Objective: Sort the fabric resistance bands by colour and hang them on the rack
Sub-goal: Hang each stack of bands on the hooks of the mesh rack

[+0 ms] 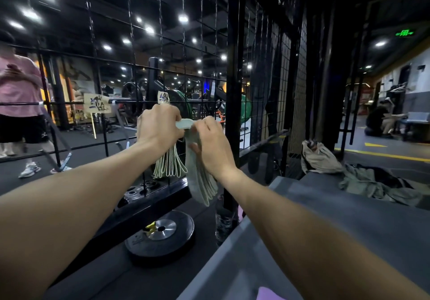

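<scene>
Both my hands are raised at a black wire-grid rack (160, 69). My left hand (159, 125) is closed around the top of a bundle of several pale green fabric bands (171, 162), whose loops fan out below it against the grid. My right hand (213, 144) pinches the top of a second batch of pale green bands (202, 183) that hangs down beside the first. A paper label (163, 97) sits on the rack just above my left hand, and another label (96, 106) hangs further left. The hook itself is hidden behind my hands.
A black weight plate (160, 234) lies below the rack. A grey platform (349, 218) on the right holds a beige bag (318, 158) and dark clothes (381, 183). A pink item (272, 294) peeks in at the bottom edge. A person in a pink shirt (18, 85) stands behind the grid.
</scene>
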`<action>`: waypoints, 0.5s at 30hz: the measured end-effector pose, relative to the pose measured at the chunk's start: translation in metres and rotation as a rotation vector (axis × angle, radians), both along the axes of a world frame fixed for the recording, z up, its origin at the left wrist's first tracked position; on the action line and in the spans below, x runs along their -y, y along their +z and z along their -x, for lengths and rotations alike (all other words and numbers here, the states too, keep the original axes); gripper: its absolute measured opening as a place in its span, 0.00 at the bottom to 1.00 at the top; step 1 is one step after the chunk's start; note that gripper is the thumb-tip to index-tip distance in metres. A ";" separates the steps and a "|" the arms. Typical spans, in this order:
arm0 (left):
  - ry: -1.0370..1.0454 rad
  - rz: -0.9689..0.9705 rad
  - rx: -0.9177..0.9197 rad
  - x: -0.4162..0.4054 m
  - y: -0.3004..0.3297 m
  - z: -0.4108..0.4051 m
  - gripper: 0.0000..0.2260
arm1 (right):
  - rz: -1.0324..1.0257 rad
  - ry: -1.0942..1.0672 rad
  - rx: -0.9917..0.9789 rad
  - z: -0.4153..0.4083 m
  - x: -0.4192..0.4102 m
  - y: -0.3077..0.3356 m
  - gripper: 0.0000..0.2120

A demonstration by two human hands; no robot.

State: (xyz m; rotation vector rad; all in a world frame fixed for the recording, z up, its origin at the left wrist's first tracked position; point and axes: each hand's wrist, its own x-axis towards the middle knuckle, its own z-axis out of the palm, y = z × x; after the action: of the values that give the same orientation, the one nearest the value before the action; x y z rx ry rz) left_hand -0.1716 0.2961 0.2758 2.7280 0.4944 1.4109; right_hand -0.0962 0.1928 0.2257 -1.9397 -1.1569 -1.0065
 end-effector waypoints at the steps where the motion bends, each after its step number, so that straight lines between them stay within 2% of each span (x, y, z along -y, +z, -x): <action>1: -0.001 -0.002 -0.001 0.000 0.001 0.000 0.09 | 0.008 -0.018 0.010 0.001 -0.001 0.000 0.04; 2: -0.003 -0.003 -0.005 0.000 0.001 0.000 0.09 | 0.021 -0.020 -0.019 0.003 -0.002 0.001 0.06; 4: -0.008 -0.012 -0.010 -0.001 0.003 -0.001 0.09 | -0.009 0.030 -0.200 0.005 -0.007 0.003 0.09; 10: -0.004 -0.011 -0.008 -0.001 0.005 -0.005 0.10 | -0.281 0.132 -0.688 0.008 -0.022 0.008 0.10; 15: -0.025 -0.144 -0.009 -0.001 0.004 -0.006 0.13 | -0.344 0.153 -0.775 0.009 -0.025 0.011 0.06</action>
State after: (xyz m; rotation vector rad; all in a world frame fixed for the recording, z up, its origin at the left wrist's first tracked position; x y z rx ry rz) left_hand -0.1658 0.2970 0.2796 2.8407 0.3715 1.4849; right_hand -0.1052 0.2177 0.2369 -1.6817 -0.6197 -0.2766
